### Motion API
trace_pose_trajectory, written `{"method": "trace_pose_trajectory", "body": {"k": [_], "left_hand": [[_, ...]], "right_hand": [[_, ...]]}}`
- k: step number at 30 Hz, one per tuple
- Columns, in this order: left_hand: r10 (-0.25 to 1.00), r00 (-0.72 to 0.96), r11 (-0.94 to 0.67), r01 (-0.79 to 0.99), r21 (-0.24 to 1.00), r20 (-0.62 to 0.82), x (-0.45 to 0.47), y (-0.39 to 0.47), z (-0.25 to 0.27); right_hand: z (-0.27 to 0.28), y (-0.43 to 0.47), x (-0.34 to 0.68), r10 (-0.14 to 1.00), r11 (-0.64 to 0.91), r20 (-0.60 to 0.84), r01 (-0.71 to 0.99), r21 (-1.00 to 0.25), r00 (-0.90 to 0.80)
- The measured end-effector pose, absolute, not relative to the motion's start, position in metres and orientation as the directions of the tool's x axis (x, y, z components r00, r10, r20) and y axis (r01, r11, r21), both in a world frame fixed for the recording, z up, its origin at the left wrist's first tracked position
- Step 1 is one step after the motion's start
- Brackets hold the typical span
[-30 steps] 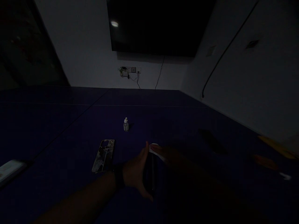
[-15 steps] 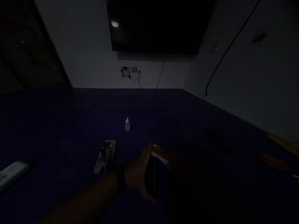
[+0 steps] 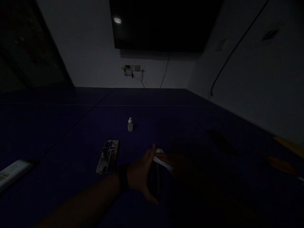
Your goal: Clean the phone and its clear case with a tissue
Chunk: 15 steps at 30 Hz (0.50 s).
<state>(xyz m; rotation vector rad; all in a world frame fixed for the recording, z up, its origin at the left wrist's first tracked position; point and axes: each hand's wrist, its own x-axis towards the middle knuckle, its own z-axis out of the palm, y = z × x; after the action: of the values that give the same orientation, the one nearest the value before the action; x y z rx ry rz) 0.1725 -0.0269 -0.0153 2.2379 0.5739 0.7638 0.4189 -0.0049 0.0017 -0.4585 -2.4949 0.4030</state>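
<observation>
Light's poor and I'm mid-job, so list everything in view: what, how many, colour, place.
Screen: 1, black, far wall
Sockets: several, mixed, below screen
Thin cables: 2 or more, dark, below screen
Thick cable: 1, black, right wall
Surface: 1, blue-purple, beneath everything loose
Dropper bottle: 1, white top, centre, upright
Patterned case: 1, grey-black, left of centre
White block: 1, left edge
Dark flat thing: 1, right
Orange thing: 1, far right, unclear
Yellow thing: 1, right edge
Dark slab: 1, between the hands
White cloth: 1, at slab's far end
Wristband: 1, black, left wrist
Left grip: 1, around slab
Right grip: 1, shadowed, on cloth
</observation>
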Motion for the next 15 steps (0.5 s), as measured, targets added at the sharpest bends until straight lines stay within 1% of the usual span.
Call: {"method": "trace_pose_trajectory", "body": {"k": [2,3,4,7,8,9,10,13,15], "left_hand": [[0.603,0.724,-0.652,0.205,0.73,0.335,0.172,-0.028,-0.016],[0.606,0.722,-0.652,0.209,0.728,0.335,0.172,-0.028,-0.016],[0.601,0.722,-0.658,0.204,0.725,0.343,0.172,-0.028,-0.015],[0.561,0.73,-0.693,0.157,0.704,0.39,0.172,-0.027,-0.013],[0.551,0.732,-0.701,0.145,0.698,0.401,0.173,-0.027,-0.013],[0.549,0.732,-0.702,0.143,0.698,0.403,0.173,-0.027,-0.012],[0.557,0.731,-0.696,0.152,0.702,0.394,0.172,-0.027,-0.012],[0.606,0.723,-0.658,0.22,0.72,0.332,0.172,-0.028,-0.013],[0.62,0.726,-0.644,0.254,0.721,0.298,0.171,-0.029,-0.014]], "right_hand": [[0.001,-0.009,0.42,0.314,0.922,0.481,0.142,-0.36,-0.819],[0.001,-0.01,0.42,0.305,0.921,0.481,0.126,-0.368,-0.822],[0.001,-0.01,0.419,0.326,0.913,0.482,0.139,-0.382,-0.813],[0.001,-0.005,0.415,0.481,0.856,0.485,0.272,-0.439,-0.731],[0.001,-0.004,0.414,0.515,0.84,0.487,0.303,-0.45,-0.706],[0.001,-0.004,0.414,0.525,0.836,0.491,0.311,-0.452,-0.695],[0.001,-0.005,0.415,0.511,0.844,0.496,0.3,-0.445,-0.702],[0.002,-0.017,0.423,0.397,0.895,0.502,0.202,-0.399,-0.768],[0.004,-0.027,0.428,0.36,0.905,0.499,0.164,-0.393,-0.788]]}}
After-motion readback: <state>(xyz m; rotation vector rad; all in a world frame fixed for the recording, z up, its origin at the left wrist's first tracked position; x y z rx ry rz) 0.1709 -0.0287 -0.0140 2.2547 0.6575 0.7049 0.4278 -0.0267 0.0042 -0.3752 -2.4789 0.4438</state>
